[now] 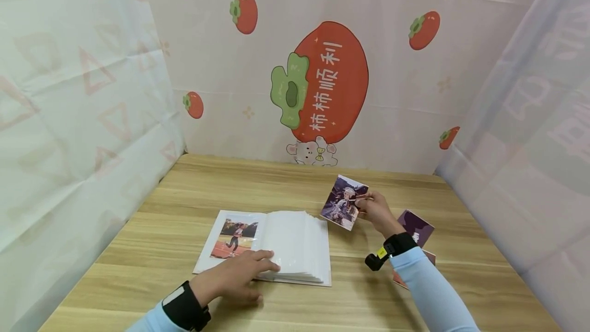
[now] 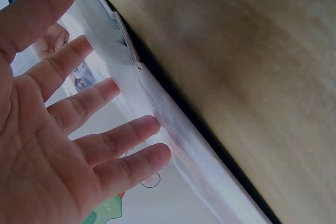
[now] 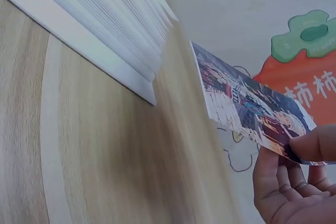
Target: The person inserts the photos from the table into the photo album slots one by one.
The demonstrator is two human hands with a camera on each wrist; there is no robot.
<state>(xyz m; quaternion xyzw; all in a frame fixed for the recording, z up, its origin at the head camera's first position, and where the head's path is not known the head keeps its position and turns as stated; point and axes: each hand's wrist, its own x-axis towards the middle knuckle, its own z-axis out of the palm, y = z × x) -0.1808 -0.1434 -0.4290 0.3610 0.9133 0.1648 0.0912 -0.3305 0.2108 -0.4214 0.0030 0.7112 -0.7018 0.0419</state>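
Note:
An open photo album [image 1: 288,242] with clear-sleeved white pages lies on the table. Its left page shows a photo [image 1: 236,238] of a runner on a red track. My left hand [image 1: 237,275] rests at the album's lower edge, fingers spread and fairly straight over the inner part of the pages. My right hand [image 1: 375,211] pinches a white-bordered photo [image 1: 342,201] between thumb and fingers, raised and tilted to the right of the album. In the right wrist view the thumb lies on the picture side of that photo [image 3: 247,103], the fingers behind it.
Two more photos lie to the right under my right forearm: a dark purple one [image 1: 417,225] and a reddish one [image 1: 400,279], partly hidden by the sleeve. A cloth with persimmon prints [image 1: 332,81] hangs behind the wooden table [image 1: 156,250], with pale cloth at both sides.

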